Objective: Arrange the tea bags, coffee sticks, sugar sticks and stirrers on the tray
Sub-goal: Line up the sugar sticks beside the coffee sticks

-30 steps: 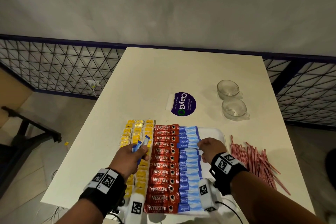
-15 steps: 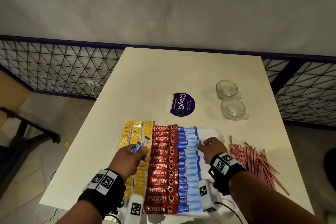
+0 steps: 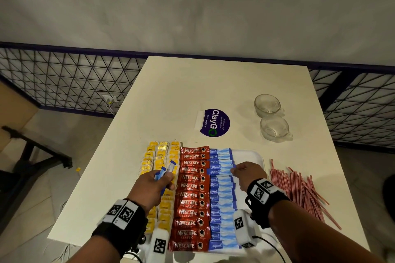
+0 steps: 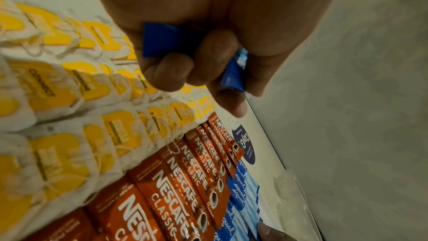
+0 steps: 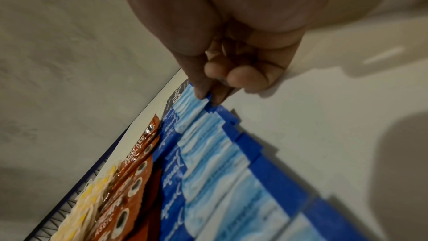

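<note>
The left hand (image 3: pixel 152 186) grips spare sugar sticks (image 3: pixel 166 170) above the tea bags (image 3: pixel 159 156). The right hand (image 3: pixel 248 174) pinches one sugar stick (image 3: pixel 222 171) in the tray (image 3: pixel 254 156) row.

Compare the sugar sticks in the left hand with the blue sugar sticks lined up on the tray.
The sugar sticks in the left hand are a few, gripped in a loose bunch above the tea bags and fanning upward; the sugar sticks on the tray are many, lying flat in one overlapping column beside the Nescafe coffee sticks. The right hand pinches one tray stick's end. Both are blue packets.
</note>
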The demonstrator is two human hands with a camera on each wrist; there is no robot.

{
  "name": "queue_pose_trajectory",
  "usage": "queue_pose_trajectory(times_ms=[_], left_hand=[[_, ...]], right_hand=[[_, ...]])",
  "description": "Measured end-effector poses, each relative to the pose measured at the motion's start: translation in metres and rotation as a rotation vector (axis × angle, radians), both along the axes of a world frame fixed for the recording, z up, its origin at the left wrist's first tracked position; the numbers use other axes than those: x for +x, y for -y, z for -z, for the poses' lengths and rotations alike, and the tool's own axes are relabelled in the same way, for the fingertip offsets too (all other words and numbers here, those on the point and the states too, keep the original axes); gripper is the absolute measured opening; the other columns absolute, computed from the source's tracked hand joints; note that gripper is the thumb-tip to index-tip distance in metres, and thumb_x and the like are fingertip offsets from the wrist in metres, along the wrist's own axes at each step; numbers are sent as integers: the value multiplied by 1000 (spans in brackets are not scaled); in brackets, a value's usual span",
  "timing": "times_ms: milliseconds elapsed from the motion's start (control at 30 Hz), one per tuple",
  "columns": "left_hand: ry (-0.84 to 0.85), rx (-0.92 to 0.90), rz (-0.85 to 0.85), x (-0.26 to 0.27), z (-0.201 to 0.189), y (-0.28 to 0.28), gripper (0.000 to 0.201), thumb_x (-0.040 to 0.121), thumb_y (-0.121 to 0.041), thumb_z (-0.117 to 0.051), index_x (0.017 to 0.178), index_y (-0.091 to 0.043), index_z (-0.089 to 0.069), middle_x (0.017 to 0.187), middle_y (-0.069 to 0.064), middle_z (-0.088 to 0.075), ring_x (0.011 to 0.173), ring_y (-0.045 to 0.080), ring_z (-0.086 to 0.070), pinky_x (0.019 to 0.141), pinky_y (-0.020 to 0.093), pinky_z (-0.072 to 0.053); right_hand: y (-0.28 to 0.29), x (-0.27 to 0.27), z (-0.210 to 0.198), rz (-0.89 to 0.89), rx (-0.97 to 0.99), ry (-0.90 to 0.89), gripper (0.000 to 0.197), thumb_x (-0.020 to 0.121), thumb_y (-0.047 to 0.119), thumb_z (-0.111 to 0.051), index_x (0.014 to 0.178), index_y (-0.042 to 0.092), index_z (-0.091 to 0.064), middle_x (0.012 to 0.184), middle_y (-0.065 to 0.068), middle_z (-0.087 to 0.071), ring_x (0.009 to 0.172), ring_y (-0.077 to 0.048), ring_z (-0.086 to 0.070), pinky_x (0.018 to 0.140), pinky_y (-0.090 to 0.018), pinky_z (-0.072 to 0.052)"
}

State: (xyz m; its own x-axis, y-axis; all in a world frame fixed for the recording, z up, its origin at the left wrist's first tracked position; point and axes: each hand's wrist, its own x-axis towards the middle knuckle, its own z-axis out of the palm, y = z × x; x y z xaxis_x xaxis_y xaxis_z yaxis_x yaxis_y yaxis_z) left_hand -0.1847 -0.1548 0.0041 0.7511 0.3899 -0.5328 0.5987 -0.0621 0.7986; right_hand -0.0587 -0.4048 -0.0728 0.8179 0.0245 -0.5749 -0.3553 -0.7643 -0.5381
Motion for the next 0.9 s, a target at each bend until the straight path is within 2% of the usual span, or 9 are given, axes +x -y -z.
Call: queue_pose_trajectory(times_ms=[167, 267, 367, 467, 533, 633, 767, 900], left_hand=[[1, -3, 4, 0, 0, -1, 24, 95, -25, -58, 85, -5, -66, 63, 4, -66, 47, 19, -30, 43, 23, -27], [-2, 2, 2, 0, 0, -1, 24, 95, -25, -58, 85, -5, -66, 64, 4, -67, 47, 19, -30, 43, 23, -27], [-4, 7, 4, 1, -1, 0, 24, 95, -25, -58, 85, -5, -66, 64, 4, -67, 48, 19, -32, 43, 23, -27], [-2, 5, 1, 1, -2, -1, 24, 96, -26, -57, 87, -5, -66, 64, 4, -67, 49, 19, -32, 43, 23, -28], [0, 9, 3, 2, -3, -1, 23, 96, -26, -57, 87, -6, -66, 64, 4, -67, 49, 19, -33, 43, 23, -29], [0, 14, 14, 3, -2, 0, 23, 95, -25, -58, 85, -6, -66, 65, 4, -67, 49, 19, -34, 44, 24, -29], [-7, 9, 14, 4, -1, 1, 23, 95, -25, -59, 86, -5, -66, 65, 4, -67, 50, 19, -33, 45, 24, -28], [-1, 7, 13, 5, -3, 2, 25, 95, -26, -58, 87, -4, -66, 63, 3, -67, 48, 19, -31, 45, 23, -27]], right_hand=[[0, 0, -4, -16, -2, -17, 23, 83, 49, -67, 87, 27, -60, 94, -5, -72, 91, -29, -67, 86, -38, -54], [0, 0, -5, 5, 7, -14, 24, 82, 49, -69, 87, 28, -60, 92, -4, -71, 90, -27, -66, 84, -35, -54], [0, 0, -6, 26, 26, -19, 24, 80, 49, -71, 80, 29, -57, 87, 0, -69, 86, -25, -65, 78, -31, -52], [1, -1, -9, 69, 61, -27, 22, 82, 47, -68, 78, 26, -61, 76, -2, -66, 76, -26, -63, 73, -34, -53], [1, 0, -12, 61, 64, -34, 18, 88, 37, -62, 76, 23, -63, 72, -4, -65, 71, -28, -63, 70, -35, -54], [2, 1, -15, 65, 68, -51, 22, 91, 25, -57, 70, 23, -61, 67, -2, -63, 61, -24, -60, 57, -27, -49], [2, 2, -16, 68, 85, -107, 20, 92, 15, -53, 76, 17, -64, 68, -7, -63, 54, -23, -56, 47, -23, -40], [2, 3, -18, 99, 81, -107, 18, 94, 13, -49, 88, 14, -66, 79, -10, -65, 59, -26, -56, 44, -22, -38]])
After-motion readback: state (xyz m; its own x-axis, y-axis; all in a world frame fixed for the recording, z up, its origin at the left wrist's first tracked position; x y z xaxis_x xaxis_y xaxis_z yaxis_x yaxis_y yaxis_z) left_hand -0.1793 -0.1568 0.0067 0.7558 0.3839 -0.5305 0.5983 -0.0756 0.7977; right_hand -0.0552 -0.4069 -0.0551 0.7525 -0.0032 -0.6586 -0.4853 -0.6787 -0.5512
